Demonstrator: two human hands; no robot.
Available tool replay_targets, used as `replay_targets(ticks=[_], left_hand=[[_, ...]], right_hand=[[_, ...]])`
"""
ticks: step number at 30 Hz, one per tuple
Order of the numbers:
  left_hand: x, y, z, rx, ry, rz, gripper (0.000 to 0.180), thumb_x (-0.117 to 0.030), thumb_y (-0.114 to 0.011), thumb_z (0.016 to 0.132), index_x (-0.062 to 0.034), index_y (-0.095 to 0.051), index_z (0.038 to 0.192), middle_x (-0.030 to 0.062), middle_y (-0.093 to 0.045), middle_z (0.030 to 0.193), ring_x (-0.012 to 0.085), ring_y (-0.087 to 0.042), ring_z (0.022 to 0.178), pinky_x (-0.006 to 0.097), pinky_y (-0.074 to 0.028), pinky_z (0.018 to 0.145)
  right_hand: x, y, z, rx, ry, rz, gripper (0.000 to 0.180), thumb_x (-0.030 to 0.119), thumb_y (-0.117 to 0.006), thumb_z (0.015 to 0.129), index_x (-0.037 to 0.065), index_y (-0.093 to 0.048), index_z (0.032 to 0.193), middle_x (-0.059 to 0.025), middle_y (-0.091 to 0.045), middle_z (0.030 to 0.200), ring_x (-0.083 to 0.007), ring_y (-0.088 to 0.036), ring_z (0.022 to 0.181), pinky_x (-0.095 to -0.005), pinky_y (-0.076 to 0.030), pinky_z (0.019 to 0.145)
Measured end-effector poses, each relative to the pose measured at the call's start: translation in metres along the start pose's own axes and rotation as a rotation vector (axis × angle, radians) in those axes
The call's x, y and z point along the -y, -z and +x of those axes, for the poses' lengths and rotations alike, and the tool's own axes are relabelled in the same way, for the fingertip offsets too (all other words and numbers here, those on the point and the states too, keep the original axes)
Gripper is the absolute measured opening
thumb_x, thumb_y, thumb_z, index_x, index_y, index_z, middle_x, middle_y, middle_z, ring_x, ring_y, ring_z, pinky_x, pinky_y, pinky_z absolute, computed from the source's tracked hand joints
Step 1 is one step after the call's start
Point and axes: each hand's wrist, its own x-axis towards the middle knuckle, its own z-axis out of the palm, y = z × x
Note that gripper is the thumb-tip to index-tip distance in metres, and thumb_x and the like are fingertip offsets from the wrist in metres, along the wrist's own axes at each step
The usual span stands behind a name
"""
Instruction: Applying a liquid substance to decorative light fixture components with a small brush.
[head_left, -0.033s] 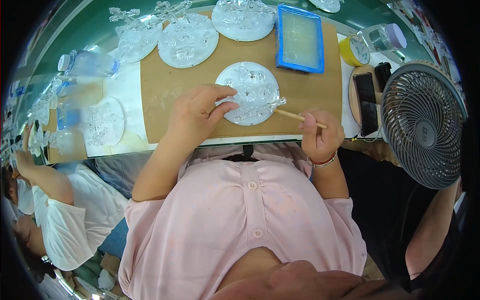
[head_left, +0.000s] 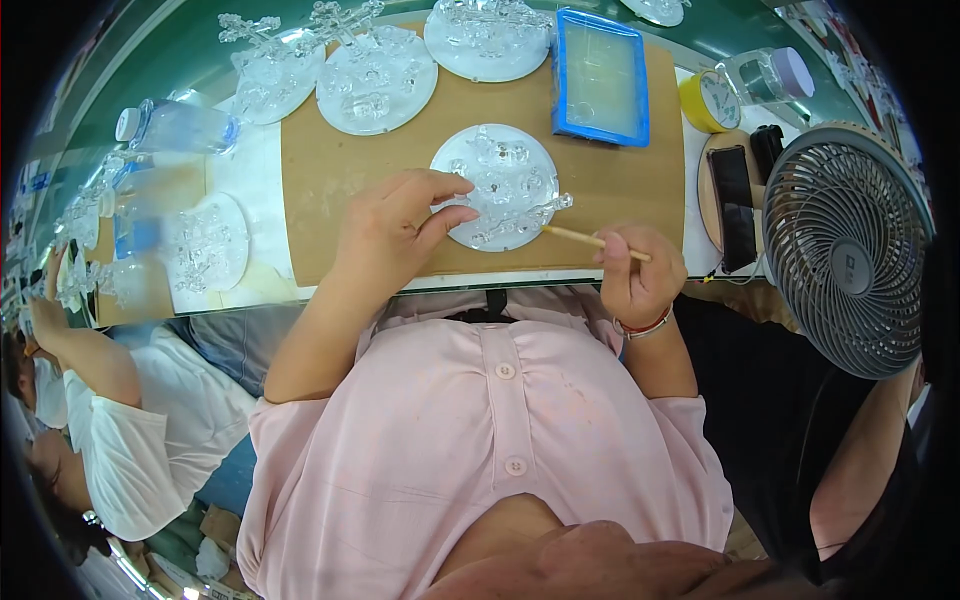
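Note:
A white round plate (head_left: 497, 160) with several clear crystal-like pieces lies on a brown board (head_left: 330, 190) in front of me. My left hand (head_left: 395, 228) pinches the plate's left rim with thumb and forefinger. My right hand (head_left: 635, 278) grips a thin wooden stick (head_left: 585, 237) that points left. Its tip touches a long clear piece (head_left: 525, 216) lying across the plate's near right edge.
Two more plates of clear pieces (head_left: 375, 80) (head_left: 487, 40) and a blue tray (head_left: 600, 80) sit farther back. A grey fan (head_left: 850, 250), a dark phone (head_left: 733, 205), a yellow round thing (head_left: 708, 100) and a jar (head_left: 765, 75) stand at the right. A plastic bottle (head_left: 175, 125) lies at the left; another person (head_left: 110, 440) sits there.

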Motion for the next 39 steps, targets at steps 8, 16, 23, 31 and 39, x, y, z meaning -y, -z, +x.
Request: replay_targets(ticks=[8,16,23,31,39], left_hand=[[0.000,-0.011,-0.008,-0.011,0.084,-0.131,0.021,-0.012,-0.080,0.071,-0.0070,-0.068,0.087,0.0065,-0.070,0.084,0.0188,-0.066,0.070,0.029,-0.051,0.060],[-0.002,-0.021,-0.009,-0.116,0.014,-0.132,0.020,-0.009,-0.082,0.069,-0.0050,-0.067,0.082,0.0080,-0.070,0.082,0.0202,-0.066,0.070,0.029,-0.051,0.060],[-0.002,-0.031,-0.005,-0.192,0.045,-0.109,0.020,-0.007,-0.082,0.068,-0.0044,-0.065,0.080,0.0077,-0.069,0.080,0.0200,-0.065,0.069,0.029,-0.050,0.059],[-0.001,-0.035,0.001,-0.190,-0.003,-0.194,0.021,-0.005,-0.082,0.068,-0.0028,-0.064,0.080,0.0066,-0.068,0.082,0.0179,-0.064,0.068,0.028,-0.049,0.056],[-0.005,-0.022,0.004,-0.142,-0.072,-0.056,0.021,-0.007,-0.079,0.071,-0.0046,-0.069,0.089,0.0089,-0.068,0.082,0.0214,-0.064,0.069,0.030,-0.050,0.059]], right_hand=[[-0.003,-0.004,0.006,-0.030,-0.051,-0.001,0.007,0.000,-0.054,0.091,-0.001,-0.054,0.084,-0.0108,-0.062,0.065,-0.0183,-0.061,0.055,-0.0281,-0.048,0.051],[-0.009,0.014,0.012,-0.099,-0.108,0.091,0.013,0.007,-0.052,0.095,-0.002,-0.054,0.086,-0.0131,-0.063,0.073,-0.0143,-0.058,0.055,-0.0251,-0.046,0.050],[-0.042,0.028,0.058,-0.364,-0.151,0.104,0.012,0.008,-0.053,0.096,-0.002,-0.055,0.089,-0.0100,-0.062,0.072,-0.0098,-0.056,0.056,-0.0212,-0.044,0.051],[-0.057,0.008,0.078,-0.197,-0.237,-0.039,0.011,0.008,-0.060,0.093,0.000,-0.056,0.087,-0.0056,-0.062,0.068,-0.0054,-0.053,0.051,-0.0181,-0.042,0.048],[-0.059,0.010,0.078,-0.219,-0.252,0.042,0.010,0.008,-0.059,0.093,-0.001,-0.057,0.089,-0.0074,-0.064,0.070,-0.0066,-0.055,0.053,-0.0192,-0.043,0.050]])
